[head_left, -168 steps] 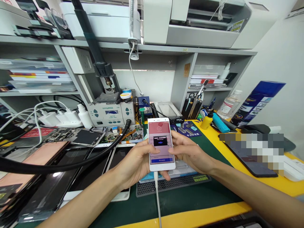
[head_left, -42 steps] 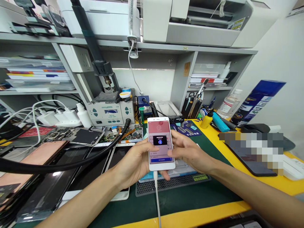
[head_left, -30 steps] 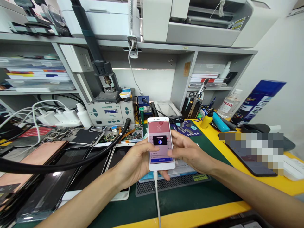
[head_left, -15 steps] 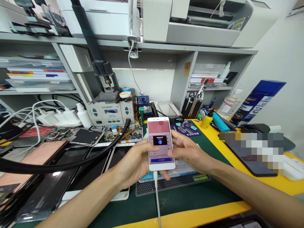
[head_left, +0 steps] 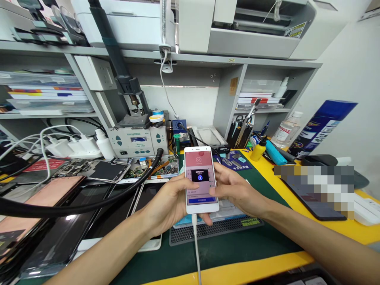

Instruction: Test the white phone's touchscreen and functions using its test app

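A white smartphone (head_left: 202, 209) is held upright in the middle of the view, its screen lit with a red and pink page and a small black pop-up box. My left hand (head_left: 169, 202) is closed round its left side, thumb over the screen's left edge and fingers behind. On the other side, my right hand (head_left: 237, 188) grips the right edge with its thumb at the lower right of the screen; its other fingers are partly hidden behind. A white charging cable (head_left: 196, 241) is plugged into the phone's bottom and runs down towards me.
Below the phone lie a green mat (head_left: 213, 259) and a black mesh pad (head_left: 190, 236). Several phones and a thick black hose (head_left: 97, 204) fill the left. A grey hot-air station (head_left: 136, 142) stands behind; a yellow bottle (head_left: 259, 150) and a dark phone (head_left: 314, 202) are at right.
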